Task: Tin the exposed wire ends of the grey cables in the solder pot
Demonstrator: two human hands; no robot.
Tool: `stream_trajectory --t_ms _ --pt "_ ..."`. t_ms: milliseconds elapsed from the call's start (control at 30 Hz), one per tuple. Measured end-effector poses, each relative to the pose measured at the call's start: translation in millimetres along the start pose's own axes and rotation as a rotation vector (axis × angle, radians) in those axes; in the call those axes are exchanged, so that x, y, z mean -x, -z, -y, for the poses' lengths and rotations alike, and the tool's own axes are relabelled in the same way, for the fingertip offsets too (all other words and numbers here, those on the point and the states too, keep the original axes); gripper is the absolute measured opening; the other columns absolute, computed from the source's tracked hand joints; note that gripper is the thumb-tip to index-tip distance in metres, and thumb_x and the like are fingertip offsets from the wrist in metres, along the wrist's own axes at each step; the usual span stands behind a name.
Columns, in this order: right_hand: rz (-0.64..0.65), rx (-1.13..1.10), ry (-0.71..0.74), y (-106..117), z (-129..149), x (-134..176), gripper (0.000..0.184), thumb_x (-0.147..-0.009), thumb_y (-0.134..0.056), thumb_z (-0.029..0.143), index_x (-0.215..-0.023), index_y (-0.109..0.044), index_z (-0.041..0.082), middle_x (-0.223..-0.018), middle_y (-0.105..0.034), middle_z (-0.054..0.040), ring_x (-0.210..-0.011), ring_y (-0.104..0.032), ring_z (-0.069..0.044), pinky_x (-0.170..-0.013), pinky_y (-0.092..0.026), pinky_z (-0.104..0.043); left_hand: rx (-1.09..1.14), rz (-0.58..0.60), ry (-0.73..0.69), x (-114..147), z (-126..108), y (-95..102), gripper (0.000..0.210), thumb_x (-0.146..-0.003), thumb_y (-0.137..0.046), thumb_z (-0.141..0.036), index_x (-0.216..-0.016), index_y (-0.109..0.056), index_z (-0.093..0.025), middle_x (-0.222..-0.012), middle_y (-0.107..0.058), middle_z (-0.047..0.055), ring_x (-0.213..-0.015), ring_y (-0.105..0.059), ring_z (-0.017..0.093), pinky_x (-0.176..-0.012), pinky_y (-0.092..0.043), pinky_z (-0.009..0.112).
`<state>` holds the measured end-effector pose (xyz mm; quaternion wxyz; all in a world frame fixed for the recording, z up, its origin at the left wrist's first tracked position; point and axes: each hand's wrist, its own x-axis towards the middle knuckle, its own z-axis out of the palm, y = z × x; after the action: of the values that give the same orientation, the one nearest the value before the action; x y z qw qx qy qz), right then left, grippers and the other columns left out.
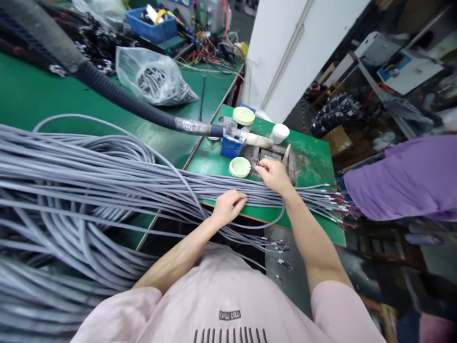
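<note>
A thick bundle of grey cables [160, 178] runs across the bench in front of me. My left hand [228, 207] lies on the bundle, fingers curled in and thumb against them; what is inside its grip is hidden. Between the fingertips of my right hand [274, 175] are thin coloured wires [256, 163] at a cable end. That pinch is just right of a round pale-yellow dish [240, 167] and in front of a dirty metal fixture [270, 155]. One grey cable [283, 213] loops below my right wrist and back toward my left hand.
A ribbed hose [143, 105] with a taped nozzle reaches over a blue box [231, 146]. A white jar [279, 133] and a yellow lid [243, 115] stand behind. Stripped cable ends [339, 205] overhang the right edge, near a person in purple [403, 178]. A plastic bag [153, 78] lies at back left.
</note>
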<state>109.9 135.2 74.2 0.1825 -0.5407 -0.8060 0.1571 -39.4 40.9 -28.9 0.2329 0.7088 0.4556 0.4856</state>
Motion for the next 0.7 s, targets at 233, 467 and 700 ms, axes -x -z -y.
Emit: stream_trajectory --t_ms 233,467,700 --pt "0.223 0.380 -0.025 -26 3 -47 0.026 -0.084 -0.046 0.030 -0.079 -0.067 0.016 -0.078 -0.069 -0.0078 -0.070 -0.056 -0.018 -0.058 -0.028 -0.027 -0.072 0.019 -0.097 6 11 -3.9 0.020 -0.090 -0.048 -0.025 -0.090 -0.067 -0.018 -0.075 -0.066 0.005 -0.071 -0.057 0.015 -0.069 -0.044 0.027" --pt "0.359 0.527 -0.057 -34 10 -62 0.029 -0.084 -0.044 0.027 -0.091 -0.070 0.017 -0.096 -0.072 -0.0130 -0.086 -0.065 -0.023 -0.063 -0.036 -0.027 -0.073 0.033 -0.085 7 13 -4.4 0.022 -0.090 -0.046 -0.027 -0.092 -0.067 -0.019 -0.074 -0.064 0.005 -0.072 -0.057 0.016 -0.068 -0.044 0.028" --pt "0.409 0.554 -0.080 -40 13 -68 0.028 -0.082 -0.047 0.025 -0.093 -0.072 0.016 -0.098 -0.072 -0.0143 -0.088 -0.065 -0.022 -0.067 -0.040 -0.027 -0.100 0.048 -0.096 8 15 -6.4 0.023 -0.090 -0.045 -0.027 -0.093 -0.067 -0.019 -0.075 -0.064 0.005 -0.073 -0.057 0.016 -0.068 -0.044 0.027"
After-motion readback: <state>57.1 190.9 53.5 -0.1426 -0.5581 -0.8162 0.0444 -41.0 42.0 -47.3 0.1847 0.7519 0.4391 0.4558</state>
